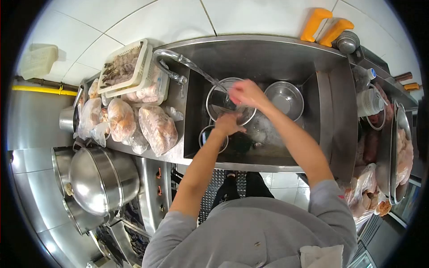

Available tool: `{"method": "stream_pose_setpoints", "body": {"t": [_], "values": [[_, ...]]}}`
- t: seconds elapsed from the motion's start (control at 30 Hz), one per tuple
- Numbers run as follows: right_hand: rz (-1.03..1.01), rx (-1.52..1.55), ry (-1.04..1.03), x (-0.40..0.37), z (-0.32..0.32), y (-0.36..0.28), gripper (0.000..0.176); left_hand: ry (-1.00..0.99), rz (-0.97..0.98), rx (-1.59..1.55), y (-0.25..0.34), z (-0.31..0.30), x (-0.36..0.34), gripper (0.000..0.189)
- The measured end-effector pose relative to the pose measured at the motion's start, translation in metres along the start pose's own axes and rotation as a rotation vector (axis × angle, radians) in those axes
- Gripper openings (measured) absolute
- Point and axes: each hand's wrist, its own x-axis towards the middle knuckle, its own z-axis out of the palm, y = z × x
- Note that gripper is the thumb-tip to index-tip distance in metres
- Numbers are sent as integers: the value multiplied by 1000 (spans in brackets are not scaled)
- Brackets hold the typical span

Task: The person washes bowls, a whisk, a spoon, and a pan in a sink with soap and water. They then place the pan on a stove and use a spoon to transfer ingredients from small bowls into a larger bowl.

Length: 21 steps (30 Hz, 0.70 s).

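A curved metal faucet (178, 57) reaches over a deep steel sink (263, 53). Under its spout stands a round metal bowl (248, 117). My right hand (246, 94) is at the bowl's upper right, close to the spout, blurred, its fingers smeared. Over the bowl's lower edge, my left hand (229, 124) points inward with thumb and fingers apart and nothing visible in it. A second metal bowl (284, 100) sits to the right in the sink. Below my left hand is a smaller round container (206, 136), partly hidden by my wrist.
Left of the sink are bagged meat (157, 129) and a white basket (123, 67) of food pieces. A large steel pot (96, 178) stands lower left. Orange-handled tools (316, 24) lie behind the sink; trays and a bag of meat (364, 192) are at the right.
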Motion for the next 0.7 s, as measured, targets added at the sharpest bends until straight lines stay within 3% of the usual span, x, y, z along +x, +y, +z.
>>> {"method": "stream_pose_setpoints", "body": {"t": [0.07, 0.1, 0.13, 0.2, 0.23, 0.3, 0.37, 0.43, 0.5, 0.6, 0.7], "values": [[108, 273, 133, 45, 24, -17, 20, -25, -121, -637, -17, -16, 16, 41], [121, 239, 129, 68, 32, -22, 19, 4, -188, -939, -32, -20, 29, 38], [139, 205, 119, 83, 39, -25, 18, 191, -122, -1022, -52, -22, 38, 28], [76, -1, 158, 97, 45, -34, 18, 230, -386, -1129, -42, -63, 38, 22], [39, -109, 173, 100, 46, -41, 17, 363, -249, -1067, -41, -67, 43, 18], [27, 106, 11, 91, 32, -49, 19, 450, -211, -1125, -39, -71, 48, 16], [29, 240, -134, 77, 7, -60, 20, 347, -397, -1377, -30, -80, 54, 18], [95, 262, -199, 62, -8, -68, 21, 254, -207, -1233, -48, -57, 66, 24], [105, 305, -236, 50, -13, -60, 22, 100, -16, -270, -63, -35, 81, 44], [176, 380, -115, 46, 1, -13, 18, -13, -157, -12, -46, 21, 76, 54], [152, 291, 4, 55, 19, -8, 17, -98, -275, 210, -22, 51, 61, 64]]}}
